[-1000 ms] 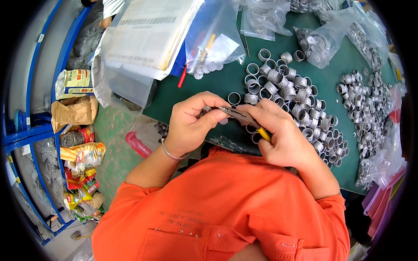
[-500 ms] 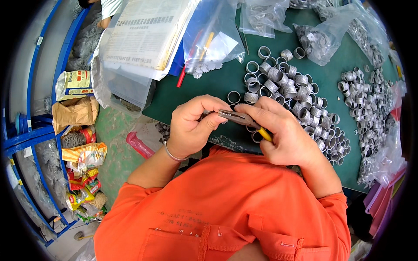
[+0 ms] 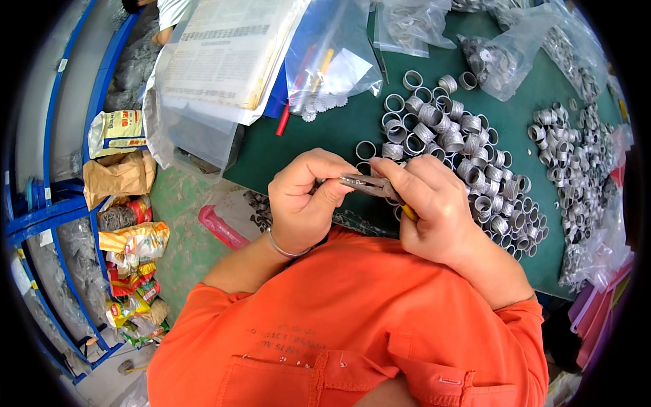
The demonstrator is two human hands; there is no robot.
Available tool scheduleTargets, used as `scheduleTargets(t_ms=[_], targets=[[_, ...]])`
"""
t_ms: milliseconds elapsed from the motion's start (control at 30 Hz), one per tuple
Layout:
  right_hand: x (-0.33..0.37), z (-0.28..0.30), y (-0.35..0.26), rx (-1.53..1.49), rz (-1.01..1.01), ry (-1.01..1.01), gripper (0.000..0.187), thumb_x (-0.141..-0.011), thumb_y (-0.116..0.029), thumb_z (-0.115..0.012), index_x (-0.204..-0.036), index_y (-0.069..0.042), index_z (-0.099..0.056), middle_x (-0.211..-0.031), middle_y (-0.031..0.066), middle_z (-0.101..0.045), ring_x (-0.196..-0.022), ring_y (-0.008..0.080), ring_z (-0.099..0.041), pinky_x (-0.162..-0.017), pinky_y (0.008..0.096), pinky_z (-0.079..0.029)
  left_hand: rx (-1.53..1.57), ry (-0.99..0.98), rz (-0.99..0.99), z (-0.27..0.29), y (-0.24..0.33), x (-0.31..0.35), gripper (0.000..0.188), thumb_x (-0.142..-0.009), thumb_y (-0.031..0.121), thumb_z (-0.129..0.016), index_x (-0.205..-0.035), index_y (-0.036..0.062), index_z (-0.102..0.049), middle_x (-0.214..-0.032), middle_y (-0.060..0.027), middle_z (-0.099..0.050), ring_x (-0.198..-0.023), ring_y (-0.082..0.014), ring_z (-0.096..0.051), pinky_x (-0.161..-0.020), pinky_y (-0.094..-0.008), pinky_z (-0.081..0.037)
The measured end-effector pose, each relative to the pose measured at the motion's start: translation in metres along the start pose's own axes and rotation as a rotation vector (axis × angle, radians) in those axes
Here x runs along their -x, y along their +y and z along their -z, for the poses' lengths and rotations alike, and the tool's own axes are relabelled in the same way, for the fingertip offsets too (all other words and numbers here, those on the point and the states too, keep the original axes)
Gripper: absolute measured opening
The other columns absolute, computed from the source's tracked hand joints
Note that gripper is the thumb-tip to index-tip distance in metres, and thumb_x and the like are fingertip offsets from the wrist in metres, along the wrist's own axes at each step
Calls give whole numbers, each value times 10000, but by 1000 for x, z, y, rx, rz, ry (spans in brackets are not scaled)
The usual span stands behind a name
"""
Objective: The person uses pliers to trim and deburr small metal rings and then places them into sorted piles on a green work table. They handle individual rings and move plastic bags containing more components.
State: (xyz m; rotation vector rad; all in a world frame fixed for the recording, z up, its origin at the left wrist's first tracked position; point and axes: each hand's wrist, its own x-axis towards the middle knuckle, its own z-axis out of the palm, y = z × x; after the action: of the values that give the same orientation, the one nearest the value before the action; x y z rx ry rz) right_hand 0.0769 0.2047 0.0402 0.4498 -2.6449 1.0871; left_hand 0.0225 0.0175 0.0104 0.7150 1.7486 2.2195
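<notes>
My right hand (image 3: 434, 207) is wrapped round a pair of long-nosed pliers (image 3: 369, 184) with yellow handle grips. Their jaws point left and reach the thumb and fingertips of my left hand (image 3: 306, 197). Those fingers are pinched together at the plier tips, on a small dark piece too covered to name. Just beyond the right hand spreads a pile of grey metal rings (image 3: 468, 146) on the green tabletop (image 3: 271, 146). One loose ring (image 3: 365, 150) lies above the pliers.
Another heap of smaller grey rings (image 3: 566, 156) lies at the right. Clear bags of metal parts (image 3: 498, 64) line the back. Newspapers (image 3: 224, 61) and a red pen (image 3: 283, 121) are at back left. Blue shelving (image 3: 51, 220) with packets stands left. Another person's hand (image 3: 163, 35) shows at top left.
My right hand's fingers have closed further round the pliers, so less of the yellow grip shows. The left hand stays pinched in nearly the same place.
</notes>
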Motion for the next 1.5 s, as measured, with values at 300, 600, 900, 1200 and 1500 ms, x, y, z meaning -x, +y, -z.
scheduleTargets(t_ms=[300,600,900,1200,1500], targets=[[-3,-8,0,66,-5,89,611,-534,115,-539,-1129,-6,-606,-693,84,-491,-635,264,-483,-561,330,-411,113,118,4,-9,3,-4,40,-898,13,-581,-912,-15,-556,-846,-69,-592,-622,-49,-495,-538,-178,-406],[-10,16,8,-442,-236,-263,625,-556,104,-463,-1164,16,-582,-849,120,-589,-781,252,-545,-713,302,-450,3,47,98,-6,11,-8,50,-906,40,-583,-900,-9,-582,-804,-28,-594,-631,-39,-486,-554,-183,-402],[-13,19,4,-222,-91,-154,561,-581,117,-526,-1123,-6,-602,-771,110,-561,-712,288,-545,-635,342,-459,27,60,-1,-10,9,-8,80,-908,49,-579,-919,-19,-539,-837,-73,-556,-586,-69,-471,-509,-197,-375],[-13,-1,-3,227,83,158,507,-603,56,-614,-1107,-8,-610,-685,78,-484,-617,256,-504,-535,358,-417,55,159,0,-14,8,-9,77,-906,48,-580,-917,-16,-539,-836,-86,-573,-562,-69,-458,-477,-205,-371],[-13,16,6,-395,-344,-23,610,-592,111,-447,-1174,-15,-578,-769,127,-479,-692,251,-483,-644,294,-407,224,197,203,-13,11,-9,45,-897,25,-579,-924,-8,-562,-844,-126,-641,-531,-55,-440,-459,-191,-333]])
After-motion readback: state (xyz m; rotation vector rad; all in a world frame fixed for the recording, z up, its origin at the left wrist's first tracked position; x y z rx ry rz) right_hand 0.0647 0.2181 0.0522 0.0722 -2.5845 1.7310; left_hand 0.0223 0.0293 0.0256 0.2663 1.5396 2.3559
